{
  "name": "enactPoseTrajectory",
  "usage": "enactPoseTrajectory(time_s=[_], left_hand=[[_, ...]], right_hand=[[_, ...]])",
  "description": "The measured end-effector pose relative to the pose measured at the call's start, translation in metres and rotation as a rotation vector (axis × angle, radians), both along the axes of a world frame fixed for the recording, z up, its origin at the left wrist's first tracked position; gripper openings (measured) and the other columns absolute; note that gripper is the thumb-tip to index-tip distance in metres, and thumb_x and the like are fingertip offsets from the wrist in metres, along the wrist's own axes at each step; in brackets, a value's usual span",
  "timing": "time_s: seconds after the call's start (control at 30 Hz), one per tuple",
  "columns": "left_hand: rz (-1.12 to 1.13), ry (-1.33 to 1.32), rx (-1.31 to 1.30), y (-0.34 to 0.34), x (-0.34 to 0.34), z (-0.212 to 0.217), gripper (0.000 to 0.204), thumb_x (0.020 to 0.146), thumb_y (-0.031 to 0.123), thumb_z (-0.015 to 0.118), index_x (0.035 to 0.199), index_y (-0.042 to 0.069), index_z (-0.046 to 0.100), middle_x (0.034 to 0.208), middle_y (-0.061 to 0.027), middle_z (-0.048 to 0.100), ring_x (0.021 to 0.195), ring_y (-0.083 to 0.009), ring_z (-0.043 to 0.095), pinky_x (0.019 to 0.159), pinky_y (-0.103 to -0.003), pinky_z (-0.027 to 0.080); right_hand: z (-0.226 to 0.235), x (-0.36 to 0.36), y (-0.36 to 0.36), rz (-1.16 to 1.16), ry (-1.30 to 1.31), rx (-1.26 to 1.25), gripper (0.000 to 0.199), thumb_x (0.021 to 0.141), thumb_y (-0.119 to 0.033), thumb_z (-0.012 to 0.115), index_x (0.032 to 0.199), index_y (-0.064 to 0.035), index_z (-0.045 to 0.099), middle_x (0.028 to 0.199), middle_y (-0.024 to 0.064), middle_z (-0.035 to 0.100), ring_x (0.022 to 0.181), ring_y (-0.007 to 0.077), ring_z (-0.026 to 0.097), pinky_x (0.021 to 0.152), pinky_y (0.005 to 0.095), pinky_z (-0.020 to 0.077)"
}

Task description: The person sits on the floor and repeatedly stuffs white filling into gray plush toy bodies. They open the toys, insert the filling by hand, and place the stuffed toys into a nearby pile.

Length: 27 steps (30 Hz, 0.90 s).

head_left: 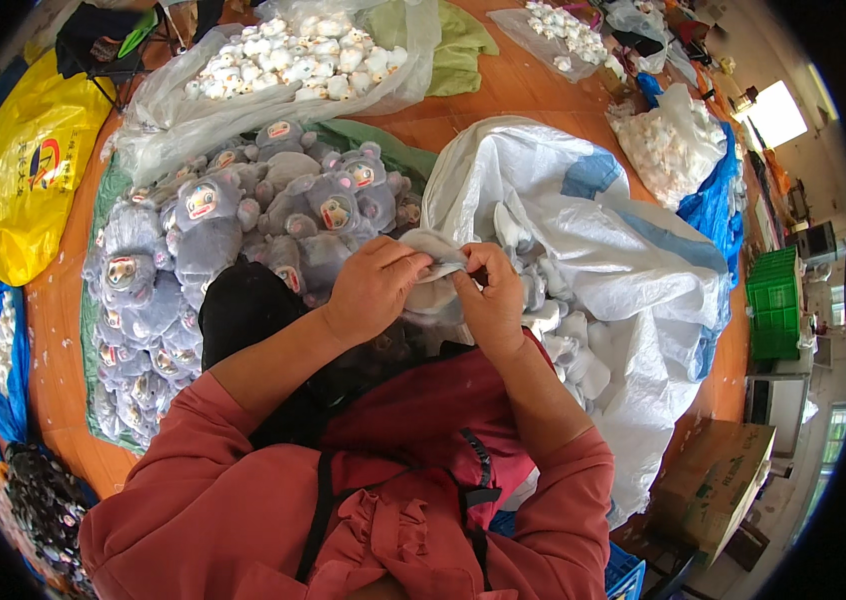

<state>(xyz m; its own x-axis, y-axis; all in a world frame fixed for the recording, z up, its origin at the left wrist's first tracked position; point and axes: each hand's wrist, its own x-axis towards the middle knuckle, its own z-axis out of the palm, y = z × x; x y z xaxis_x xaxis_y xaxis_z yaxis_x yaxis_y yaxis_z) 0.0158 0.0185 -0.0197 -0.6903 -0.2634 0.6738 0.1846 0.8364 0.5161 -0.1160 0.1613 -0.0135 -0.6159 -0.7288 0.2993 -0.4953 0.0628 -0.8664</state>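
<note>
In front of me, my left hand (375,287) and my right hand (492,300) pinch the edge of a small pale grey plush fabric piece (433,245) between them. My fingertips are close together at its upper part, and the fabric hangs below them. I cannot make out what the piece is. To the left and beyond lies a big heap of grey plush toys (205,215) with coloured faces. At the right, an open white woven sack (633,290) holds several small white and grey plush pieces (575,355), close to my right forearm.
Green sheeting (103,415) lies under the toys on an orange floor (63,375). Farther off is a clear plastic bag of small white plush pieces (303,60). A yellow bag (38,165) is at the left; a cardboard box (713,485) and a green crate (775,303) stand at the right.
</note>
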Motion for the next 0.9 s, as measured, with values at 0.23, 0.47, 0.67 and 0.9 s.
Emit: enactPoseTrajectory(time_s=[0.23, 0.47, 0.67, 0.9], left_hand=[[0.113, -0.067, 0.044, -0.002, -0.001, -0.006, 0.020, 0.070, 0.008, 0.077, 0.089, 0.008, 0.070, 0.087, -0.0073, 0.063, 0.082, -0.0299, 0.060, 0.073, -0.040, 0.049], [0.078, -0.130, 0.077, 0.001, -0.006, 0.005, 0.022, 0.065, 0.000, 0.073, 0.082, 0.007, 0.060, 0.088, -0.0085, 0.057, 0.085, -0.0322, 0.056, 0.074, -0.043, 0.045], [0.046, -0.133, -0.130, 0.005, -0.004, 0.008, 0.020, 0.071, 0.000, 0.064, 0.087, 0.005, 0.053, 0.089, -0.0095, 0.057, 0.086, -0.0319, 0.055, 0.076, -0.042, 0.044], [0.120, -0.279, -0.227, 0.005, -0.001, -0.002, 0.017, 0.076, 0.002, 0.059, 0.091, 0.004, 0.052, 0.088, -0.0132, 0.054, 0.080, -0.0335, 0.057, 0.068, -0.043, 0.047]], right_hand=[[-0.013, 0.004, -0.002, -0.026, -0.007, -0.027, 0.019, 0.077, 0.005, 0.067, 0.086, -0.0039, 0.053, 0.100, 0.0124, 0.065, 0.084, 0.0242, 0.062, 0.076, 0.0322, 0.0500], [-0.017, -0.003, 0.004, 0.110, -0.258, -0.043, 0.020, 0.079, 0.003, 0.064, 0.092, -0.0029, 0.050, 0.098, 0.0125, 0.061, 0.087, 0.0215, 0.059, 0.080, 0.0291, 0.0474], [-0.007, -0.003, 0.000, 0.059, 0.039, 0.198, 0.023, 0.075, 0.001, 0.067, 0.087, -0.0029, 0.048, 0.085, 0.0141, 0.051, 0.078, 0.0369, 0.053, 0.069, 0.0400, 0.0445], [-0.011, 0.003, -0.004, 0.072, 0.125, 0.281, 0.025, 0.072, 0.004, 0.063, 0.090, -0.0035, 0.049, 0.094, 0.0167, 0.053, 0.092, 0.0417, 0.054, 0.077, 0.0480, 0.0442]])
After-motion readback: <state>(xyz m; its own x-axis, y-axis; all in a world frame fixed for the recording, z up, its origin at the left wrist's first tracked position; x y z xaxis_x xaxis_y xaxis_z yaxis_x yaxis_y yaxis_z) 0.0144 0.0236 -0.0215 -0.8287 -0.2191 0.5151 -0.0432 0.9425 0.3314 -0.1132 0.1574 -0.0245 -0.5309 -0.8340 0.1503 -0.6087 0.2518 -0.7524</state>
